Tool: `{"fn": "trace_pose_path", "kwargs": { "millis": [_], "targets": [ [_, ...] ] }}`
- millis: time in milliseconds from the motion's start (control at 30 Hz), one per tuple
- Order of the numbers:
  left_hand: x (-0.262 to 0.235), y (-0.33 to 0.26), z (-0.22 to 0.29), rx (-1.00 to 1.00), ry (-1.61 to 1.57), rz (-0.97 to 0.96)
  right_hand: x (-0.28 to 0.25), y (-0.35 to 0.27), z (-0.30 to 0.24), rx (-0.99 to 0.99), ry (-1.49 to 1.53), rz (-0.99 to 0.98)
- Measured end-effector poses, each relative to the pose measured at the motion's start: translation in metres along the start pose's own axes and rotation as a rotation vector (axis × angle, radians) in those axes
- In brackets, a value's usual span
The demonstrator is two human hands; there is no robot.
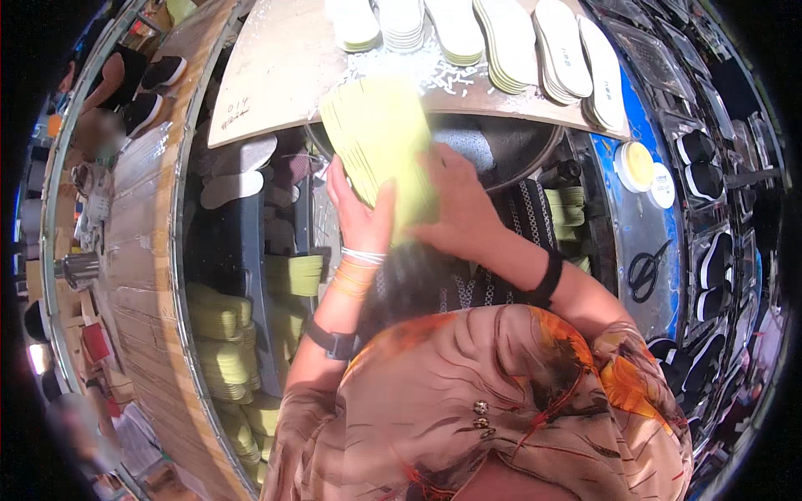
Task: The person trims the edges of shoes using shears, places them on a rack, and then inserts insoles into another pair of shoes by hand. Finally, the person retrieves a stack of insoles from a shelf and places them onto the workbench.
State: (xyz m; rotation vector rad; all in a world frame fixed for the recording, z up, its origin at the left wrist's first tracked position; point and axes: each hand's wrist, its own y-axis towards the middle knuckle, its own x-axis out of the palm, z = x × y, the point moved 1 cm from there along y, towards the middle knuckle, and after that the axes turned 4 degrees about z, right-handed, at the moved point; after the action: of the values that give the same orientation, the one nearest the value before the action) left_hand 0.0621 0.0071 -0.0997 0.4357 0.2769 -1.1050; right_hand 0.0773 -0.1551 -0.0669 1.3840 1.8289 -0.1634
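Note:
Between my two hands is a stack of yellow-green insoles (384, 125), held up at the near edge of a pale wooden board (276, 75). My left hand (361, 210) is closed round the stack's left side, with the thumb on its face. From the right, my right hand (458, 200) grips the other side, slightly blurred. Thin white and orange bands circle my left wrist. Just beyond the held stack, small white bits (451, 79) lie scattered on the board. Behind them stands a row of several white-topped insole piles (507, 42).
A dark round basin (518, 146) sits under the board's near edge. More yellow-green insole stacks (224, 367) fill the lower left. On the blue surface at right are a yellow-lidded tub (635, 167) and black scissors (645, 275). Racks with black shoes (706, 179) line the far right.

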Motion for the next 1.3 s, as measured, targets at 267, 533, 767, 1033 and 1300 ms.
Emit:
{"fn": "trace_pose_path", "kwargs": {
  "millis": [267,533,767,1033,1300],
  "targets": [
    [-0.005,-0.001,-0.002,0.174,0.294,-0.023,0.006,-0.004,0.032,-0.018,0.065,-0.091],
    [-0.009,0.012,0.023,0.026,0.269,-0.041,-0.008,0.015,-0.01,0.32,-0.24,-0.2],
    [-0.114,0.073,0.004,0.31,0.486,0.349,-0.093,0.031,-0.072,0.297,0.322,-0.578],
    [-0.173,0.116,-0.028,0.019,-0.358,0.338,-0.026,0.141,-0.048,0.62,1.129,-0.353],
    [-0.139,0.113,-0.055,-0.063,-0.678,0.333,0.161,0.322,0.073,0.456,1.189,0.034]
  ]
}}
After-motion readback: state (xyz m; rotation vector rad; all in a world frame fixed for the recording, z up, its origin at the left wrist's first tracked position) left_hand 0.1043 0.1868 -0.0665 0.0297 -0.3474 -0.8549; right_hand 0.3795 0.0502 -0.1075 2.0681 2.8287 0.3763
